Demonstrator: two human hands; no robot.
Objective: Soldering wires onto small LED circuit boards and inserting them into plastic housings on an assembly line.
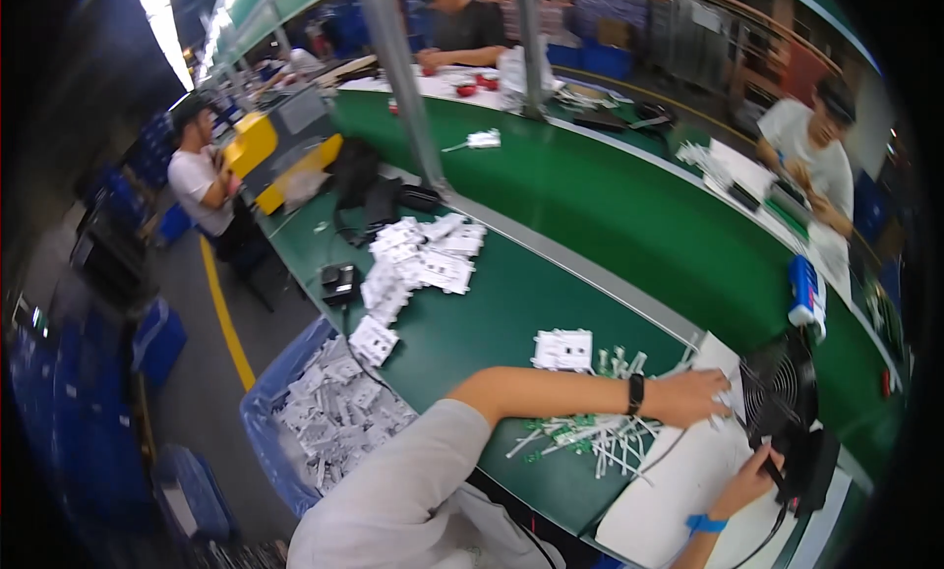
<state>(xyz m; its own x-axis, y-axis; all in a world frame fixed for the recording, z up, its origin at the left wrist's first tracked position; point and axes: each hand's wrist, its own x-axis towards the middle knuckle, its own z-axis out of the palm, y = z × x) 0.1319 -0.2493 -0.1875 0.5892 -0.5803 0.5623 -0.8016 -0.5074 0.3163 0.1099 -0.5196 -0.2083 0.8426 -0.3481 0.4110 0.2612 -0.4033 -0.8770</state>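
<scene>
My left hand (691,398), a black band at its wrist, reaches across the white board (639,515) to the near side of a black round-grilled fan (782,384). Its fingers are bent near a small whitish piece, and blur hides whether they grip it. My right hand (749,483), a blue band at its wrist, is lower down, its fingers closed at a dark part beside a black box-like device (814,469). What exactly it holds is hidden. Under my left forearm lies a pile of white strips with green pieces (600,436). A white plastic panel (563,351) rests just beyond that forearm.
White panels (423,259) are heaped on the green table, near a small black device (339,282). A blue-lined bin (264,412) full of white parts stands at the table's left edge. A green partition (590,230) runs behind. Other people (206,176) work nearby.
</scene>
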